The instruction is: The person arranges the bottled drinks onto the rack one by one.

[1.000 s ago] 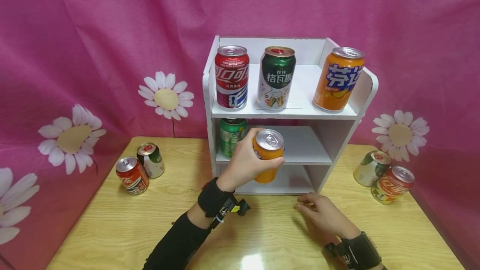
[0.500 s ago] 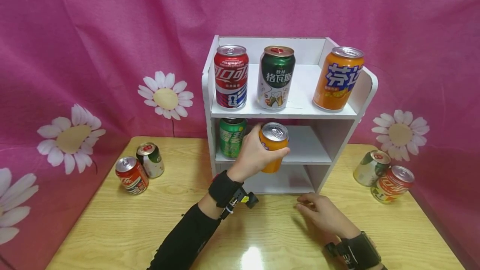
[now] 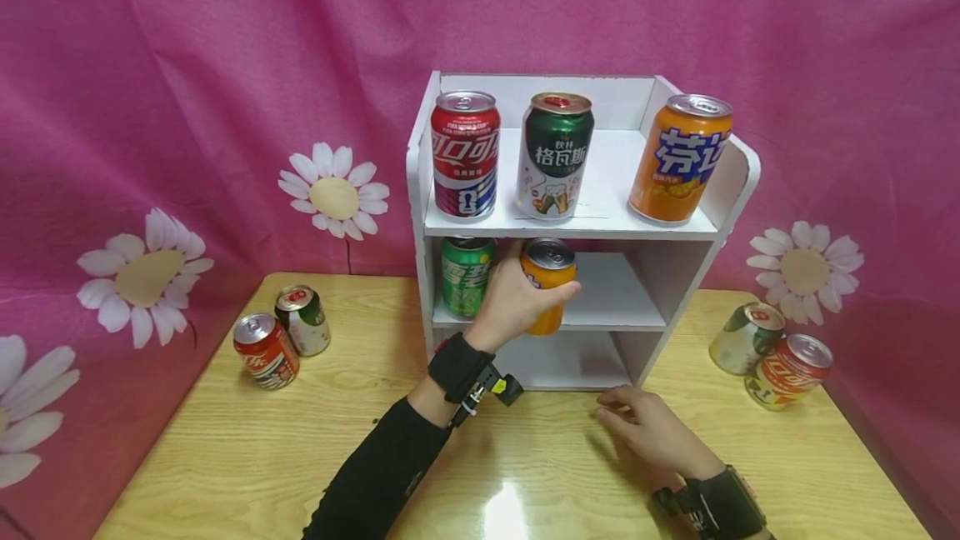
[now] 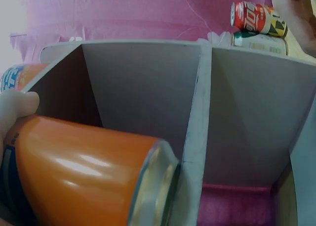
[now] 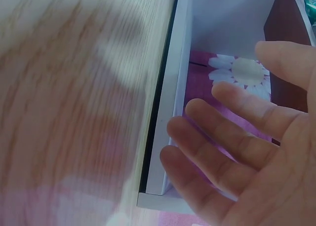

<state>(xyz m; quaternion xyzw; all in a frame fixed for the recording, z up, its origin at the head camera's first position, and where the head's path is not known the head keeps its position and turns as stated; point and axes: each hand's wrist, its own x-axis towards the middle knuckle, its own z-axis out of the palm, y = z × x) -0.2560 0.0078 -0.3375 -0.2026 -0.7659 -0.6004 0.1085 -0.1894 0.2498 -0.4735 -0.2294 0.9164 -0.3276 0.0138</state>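
Note:
My left hand (image 3: pixel 513 300) grips an orange soda can (image 3: pixel 551 273) by its side, at the front of the middle shelf. The can is upright, its top just under the upper board; in the left wrist view the can (image 4: pixel 89 161) shows its silver base beside the shelf edge. A green can (image 3: pixel 467 277) stands left of it on the middle shelf, partly covered by the hand. My right hand (image 3: pixel 652 427) rests by the table near the shelf's lower right corner, fingers loosely bent and holding nothing, as the right wrist view shows.
Atop the white shelf unit (image 3: pixel 566 227) stand a red cola can (image 3: pixel 465 157), a green-and-white can (image 3: pixel 555 158) and an orange can (image 3: pixel 678 161). Two cans, red (image 3: pixel 266 352) and green-white (image 3: pixel 303 322), stand at left; another pair, green-white (image 3: pixel 745 340) and red-yellow (image 3: pixel 787 372), at right.
My left hand has carried the orange can up, rightward and inward, from in front of the shelf unit to the middle shelf opening. The right hand has stayed put.

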